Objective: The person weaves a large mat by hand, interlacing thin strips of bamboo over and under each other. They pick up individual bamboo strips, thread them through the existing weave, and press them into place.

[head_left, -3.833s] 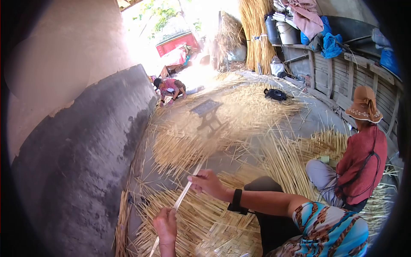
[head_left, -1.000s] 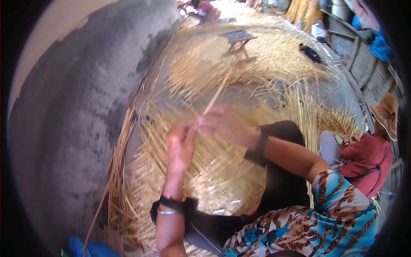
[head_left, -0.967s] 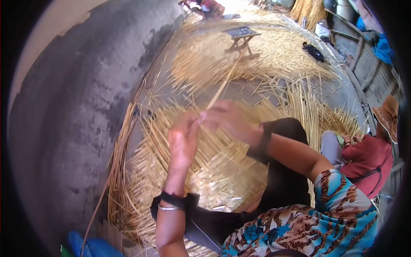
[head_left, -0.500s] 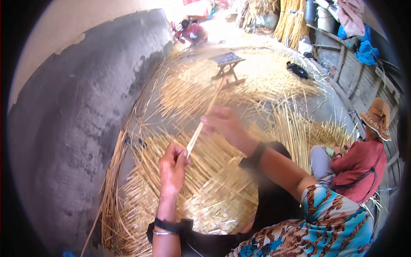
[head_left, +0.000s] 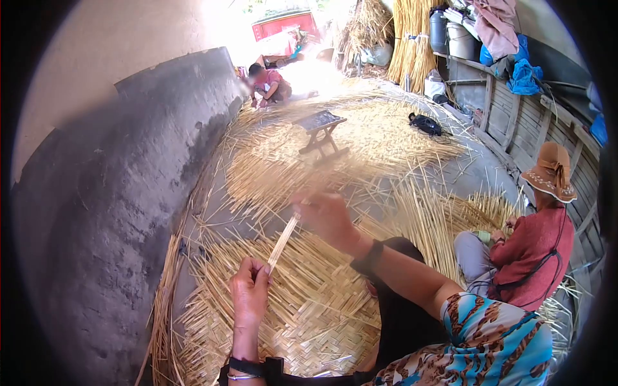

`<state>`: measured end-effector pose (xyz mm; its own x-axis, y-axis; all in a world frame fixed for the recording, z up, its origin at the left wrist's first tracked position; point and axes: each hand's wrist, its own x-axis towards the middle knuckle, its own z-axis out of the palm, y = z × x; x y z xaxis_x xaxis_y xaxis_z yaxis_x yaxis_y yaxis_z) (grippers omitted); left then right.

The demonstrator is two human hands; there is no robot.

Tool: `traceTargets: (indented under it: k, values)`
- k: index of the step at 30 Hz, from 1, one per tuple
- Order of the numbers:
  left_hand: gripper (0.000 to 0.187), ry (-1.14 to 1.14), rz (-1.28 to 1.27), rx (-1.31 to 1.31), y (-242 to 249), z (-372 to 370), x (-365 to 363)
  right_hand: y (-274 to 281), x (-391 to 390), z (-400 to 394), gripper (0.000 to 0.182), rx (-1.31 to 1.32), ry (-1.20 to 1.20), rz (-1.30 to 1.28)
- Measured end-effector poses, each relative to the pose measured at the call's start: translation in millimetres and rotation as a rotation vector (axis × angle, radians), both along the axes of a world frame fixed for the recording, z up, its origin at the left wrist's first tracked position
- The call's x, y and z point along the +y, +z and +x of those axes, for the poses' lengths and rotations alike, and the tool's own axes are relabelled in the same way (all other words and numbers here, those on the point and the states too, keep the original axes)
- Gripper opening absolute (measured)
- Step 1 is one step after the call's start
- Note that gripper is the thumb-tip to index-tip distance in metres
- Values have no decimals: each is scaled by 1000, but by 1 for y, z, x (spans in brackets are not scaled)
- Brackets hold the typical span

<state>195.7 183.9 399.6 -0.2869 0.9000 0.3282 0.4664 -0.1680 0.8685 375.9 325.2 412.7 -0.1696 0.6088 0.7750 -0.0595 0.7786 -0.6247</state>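
Observation:
My left hand (head_left: pixel 248 288) is closed, pinching the lower end of a pale reed strip (head_left: pixel 282 244) between thumb and fingers. Further up the same strip, my right hand (head_left: pixel 327 220) has its fingers closed on it, slightly smeared by motion. The strip slants up and to the right between both hands; past the right hand its far end is too blurred to follow. Below them lies a woven reed mat (head_left: pixel 315 328), with long loose reeds still sticking out along its far and left edges.
A person in a red top and brown hat (head_left: pixel 548 174) sits at right beside more reeds. Another person (head_left: pixel 270 83) crouches far back. A small stool (head_left: pixel 318 121) and a black object (head_left: pixel 426 125) rest on a second mat (head_left: pixel 270 180). A grey wall (head_left: pixel 148 193) runs along the left.
The view has tilted, so the room sits lower and further left. Both hands appear lower with it, still on the strip. The strip's far part, visible before, is now smeared.

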Motion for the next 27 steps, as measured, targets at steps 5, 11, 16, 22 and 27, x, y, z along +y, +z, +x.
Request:
traceTargets:
  k: [5, 11, 16, 22, 27]
  values:
    - [10, 13, -39, 22, -5, -3, 3, -5, 4, -3, 20, -40, 3, -50]
    - [11, 48, -10, 38, 7, -4, -2, 15, 17, 12, 42, 297, -50, -350]
    - [11, 55, -28, 0, 8, -12, -7, 112, -71, 73, 45, 60, 159, 447]
    - [14, 77, 20, 76, 21, 4, -6, 145, -142, 72, 13, 297, 802, 681]
    - [14, 103, 20, 139, 10, 4, -7, 166, -155, 82, 10, 253, 866, 709]
